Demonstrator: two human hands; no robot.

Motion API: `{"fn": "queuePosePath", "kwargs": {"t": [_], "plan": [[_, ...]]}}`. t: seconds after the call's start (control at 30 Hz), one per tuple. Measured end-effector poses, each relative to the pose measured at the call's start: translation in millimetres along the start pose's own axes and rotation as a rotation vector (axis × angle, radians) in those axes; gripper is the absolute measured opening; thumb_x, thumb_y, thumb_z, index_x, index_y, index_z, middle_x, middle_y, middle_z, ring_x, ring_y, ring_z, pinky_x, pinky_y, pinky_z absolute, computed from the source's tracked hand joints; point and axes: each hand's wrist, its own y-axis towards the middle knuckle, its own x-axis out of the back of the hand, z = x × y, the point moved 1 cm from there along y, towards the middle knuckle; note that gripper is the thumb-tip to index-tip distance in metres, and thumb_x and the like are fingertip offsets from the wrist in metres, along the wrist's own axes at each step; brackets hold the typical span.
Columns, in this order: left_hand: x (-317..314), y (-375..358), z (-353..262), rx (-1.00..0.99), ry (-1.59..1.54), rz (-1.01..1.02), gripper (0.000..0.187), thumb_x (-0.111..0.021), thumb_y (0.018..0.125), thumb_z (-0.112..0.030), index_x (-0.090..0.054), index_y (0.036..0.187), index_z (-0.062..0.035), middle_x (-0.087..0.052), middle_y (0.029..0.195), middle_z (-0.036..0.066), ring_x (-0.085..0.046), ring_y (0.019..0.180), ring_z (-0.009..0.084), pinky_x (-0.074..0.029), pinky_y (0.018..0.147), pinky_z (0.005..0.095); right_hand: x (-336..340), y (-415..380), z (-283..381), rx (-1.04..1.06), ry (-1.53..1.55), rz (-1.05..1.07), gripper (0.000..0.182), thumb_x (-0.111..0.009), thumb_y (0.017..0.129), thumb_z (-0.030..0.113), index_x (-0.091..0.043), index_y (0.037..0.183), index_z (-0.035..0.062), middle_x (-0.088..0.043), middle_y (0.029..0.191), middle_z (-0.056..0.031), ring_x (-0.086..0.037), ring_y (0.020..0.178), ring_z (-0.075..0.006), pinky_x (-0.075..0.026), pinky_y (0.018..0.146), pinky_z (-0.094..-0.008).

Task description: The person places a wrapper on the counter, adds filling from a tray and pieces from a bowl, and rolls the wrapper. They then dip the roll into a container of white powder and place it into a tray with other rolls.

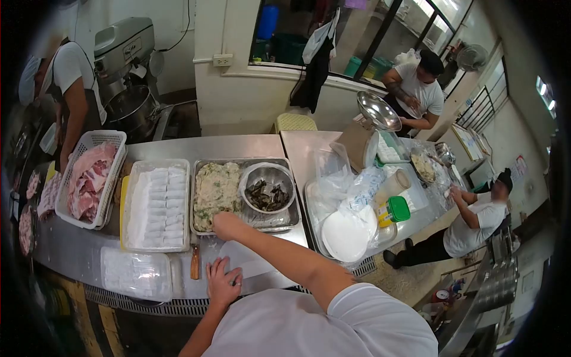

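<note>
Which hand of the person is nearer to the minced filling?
Right. The right hand is at the minced filling's lower edge; the left hand is farther, near the table's front edge.

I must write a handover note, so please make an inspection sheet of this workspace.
Surface: metal counter, largely covered
Job's things: pale mixture and metal bowl share a tray; white rolls in a tub
Clutter: plastic bags and white discs at right
Hands: right hand at the mixture, fingers hidden; left hand, fingers spread, near a wooden handle
Cables: dark cord beside the mixer
Surroundings: one co-worker at left, two others at right
</note>
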Motion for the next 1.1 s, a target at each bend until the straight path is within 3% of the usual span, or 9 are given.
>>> {"fn": "queuePosePath", "kwargs": {"t": [0.27,0.37,0.43,0.5,0.67,0.87,0.93,1.0,1.1], "plan": [[-2,-2,0,-0.034,0.002,-0.022,0.025,-0.083,0.082,-0.023,-0.086,0.107,-0.0203,-0.063,0.149,0.015,-0.051,0.145,0.0423,-0.03,0.126,0.0684,-7,7,-4,0.077,-0.076,-0.006,0.019,-0.069,0.086,0.007,-0.08,0.095,-0.0052,-0.077,0.098,-0.0319,-0.078,0.1,-0.0465,-0.062,0.091,-0.0527],[0,-3,1,-0.005,0.004,-0.01,0.024,-0.083,0.084,-0.025,-0.086,0.108,-0.0207,-0.064,0.148,0.015,-0.051,0.145,0.0419,-0.032,0.125,0.0676,35,2,3,0.003,-0.062,0.22,0.029,-0.071,0.091,0.019,-0.081,0.108,-0.003,-0.079,0.112,-0.0274,-0.077,0.107,-0.0424,-0.061,0.096,-0.0501],[2,-3,3,-0.002,0.001,-0.003,0.024,-0.083,0.086,-0.026,-0.086,0.109,-0.0205,-0.064,0.149,0.015,-0.051,0.146,0.0409,-0.032,0.125,0.067,6,24,-38,0.081,0.066,0.132,0.03,-0.071,0.09,0.022,-0.081,0.102,-0.0036,-0.08,0.104,-0.0267,-0.079,0.096,-0.0382,-0.062,0.086,-0.0475],[6,-1,2,0.013,-0.022,0.007,0.023,-0.082,0.087,-0.026,-0.086,0.109,-0.0196,-0.064,0.151,0.014,-0.051,0.147,0.0398,-0.031,0.126,0.0664,30,-3,-44,-0.229,0.77,0.144,0.028,-0.075,0.094,0.022,-0.082,0.1,-0.0048,-0.08,0.088,-0.0139,-0.074,0.078,-0.0206,-0.059,0.072,-0.0387],[4,0,2,0.017,-0.033,-0.007,0.024,-0.082,0.088,-0.025,-0.085,0.111,-0.0176,-0.062,0.152,0.016,-0.05,0.149,0.0389,-0.03,0.128,0.0655,38,-67,-56,-0.357,1.348,0.179,0.029,-0.068,0.103,0.011,-0.08,0.126,-0.0023,-0.079,0.101,-0.0067,-0.069,0.083,-0.0179,-0.055,0.077,-0.0332],[1,0,4,0.041,-0.066,0.007,0.035,-0.085,0.085,-0.023,-0.083,0.119,-0.0156,-0.06,0.153,0.016,-0.048,0.15,0.0391,-0.027,0.13,0.0651,1,-144,-52,-0.216,0.727,0.166,0.022,-0.071,0.101,0.009,-0.082,0.115,-0.0058,-0.081,0.093,-0.0103,-0.073,0.084,-0.0178,-0.058,0.08,-0.0348],[2,1,4,0.041,-0.059,0.016,0.035,-0.085,0.085,-0.022,-0.083,0.119,-0.0154,-0.06,0.153,0.016,-0.048,0.15,0.0391,-0.027,0.13,0.0651,-9,-163,-34,-0.09,0.588,0.056,0.018,-0.073,0.097,0.007,-0.083,0.107,-0.0045,-0.08,0.095,-0.0199,-0.076,0.082,-0.0324,-0.06,0.081,-0.0417],[2,1,3,0.047,-0.065,0.014,0.034,-0.085,0.085,-0.022,-0.083,0.119,-0.0152,-0.06,0.154,0.016,-0.048,0.151,0.0389,-0.026,0.131,0.0649,-30,-171,-25,0.025,0.45,0.017,0.014,-0.076,0.091,0.007,-0.083,0.1,-0.0012,-0.077,0.098,-0.0178,-0.072,0.091,-0.0388,-0.059,0.087,-0.0439],[4,2,4,0.054,-0.083,0.032,0.034,-0.085,0.086,-0.021,-0.083,0.119,-0.0149,-0.06,0.154,0.016,-0.047,0.151,0.0384,-0.026,0.131,0.0641,-64,-172,-27,0.291,0.23,-0.122,0.013,-0.079,0.086,0.01,-0.082,0.096,0.002,-0.072,0.098,-0.0144,-0.067,0.098,-0.0384,-0.057,0.092,-0.0444]]}}
